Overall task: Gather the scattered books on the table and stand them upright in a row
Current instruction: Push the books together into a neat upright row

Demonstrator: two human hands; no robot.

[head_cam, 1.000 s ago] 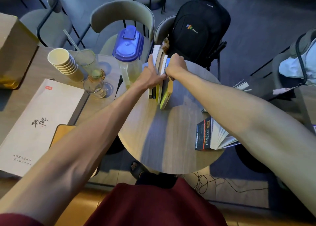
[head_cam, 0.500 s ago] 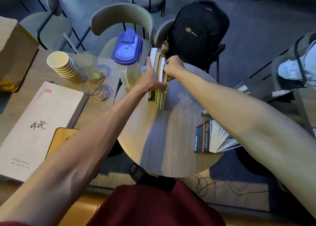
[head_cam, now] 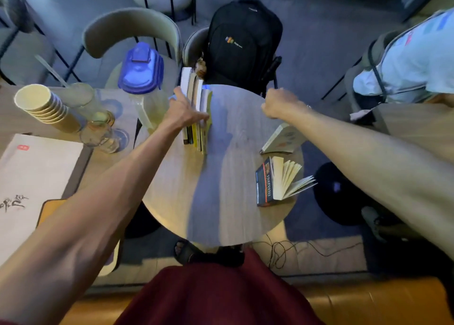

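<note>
Several books (head_cam: 196,108) stand upright in a row at the far left of the round wooden table (head_cam: 228,189). My left hand (head_cam: 183,112) rests over the row and clasps the books from above. My right hand (head_cam: 278,103) hovers apart from them over the table's far right edge, fingers curled, with nothing seen in it. Below that hand a pale book (head_cam: 282,139) lies flat near the right rim. A dark-covered book (head_cam: 275,179) lies closer to me with its pages fanned open.
A blue-lidded pitcher (head_cam: 142,79) stands just left of the row. Stacked paper cups (head_cam: 41,106) and glasses (head_cam: 98,128) sit on the adjoining table, with a paper menu (head_cam: 32,177). A black backpack (head_cam: 243,39) fills the chair behind. A seated person (head_cam: 412,61) is at the right.
My right hand has let go of the row and swung right, over the table's far edge. The row now stands straight under my left hand. The view has shifted rightward.
</note>
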